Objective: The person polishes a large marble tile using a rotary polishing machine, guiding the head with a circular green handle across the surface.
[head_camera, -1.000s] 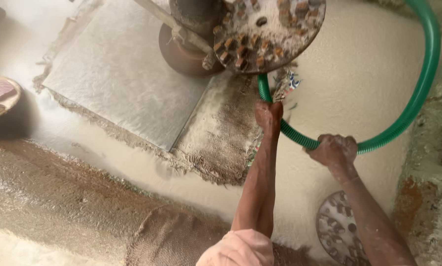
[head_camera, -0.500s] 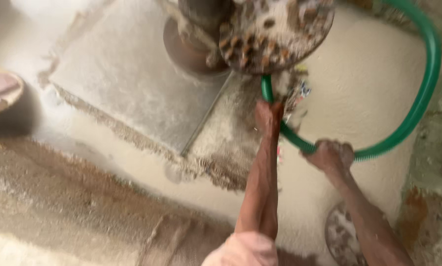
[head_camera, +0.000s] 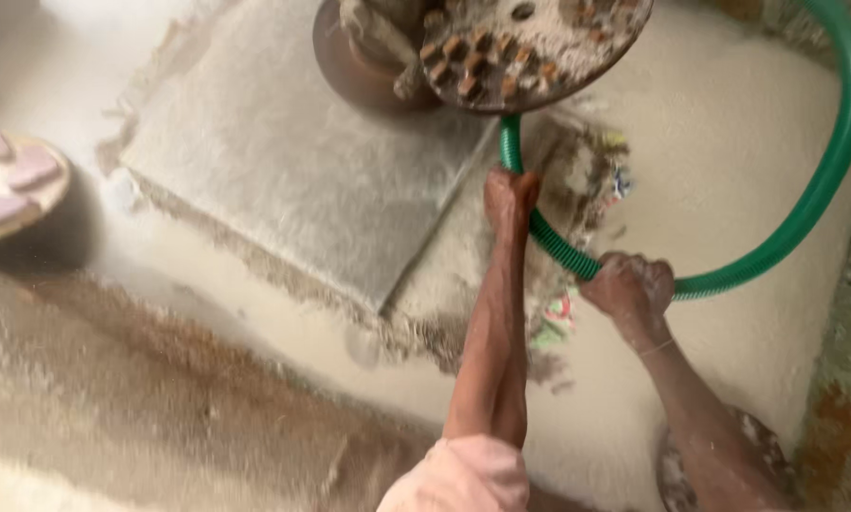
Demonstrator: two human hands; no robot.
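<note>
Grey-beige wet slurry covers the floor (head_camera: 748, 142) edge to edge; the near left part turns brown and streaky, blurred by motion. A pale stone slab (head_camera: 283, 180) lies flat toward the floor's far left, its near edges ragged with grit, its far side cut off by the frame top.

Green ribbed hose (head_camera: 823, 180) loops from the top right corner down along the right edge, curves back toward the middle, and rises to end under the round grinding head (head_camera: 530, 47). That head sits at the far middle, its underside studded with small blocks and caked in mud; its upper part is out of frame. A rusty disc-shaped base (head_camera: 359, 66) sits just left of it, partly hidden behind it.

Left hand (head_camera: 511, 194) is clenched round the hose just below the grinding head; the fingers are wrapped out of sight. Right hand (head_camera: 629, 284) is closed over the hose lower down the curve, coated in pale slurry. Both forearms run up from the near edge, a pink sleeve (head_camera: 463, 479) at the bottom.

A second round disc with pinkish pads (head_camera: 8, 185) lies at the left edge, half cut off. Another disc (head_camera: 748, 455) near the bottom right is mostly hidden by the right forearm. Small coloured scraps (head_camera: 553, 322) lie between the arms, too blurred to identify.
</note>
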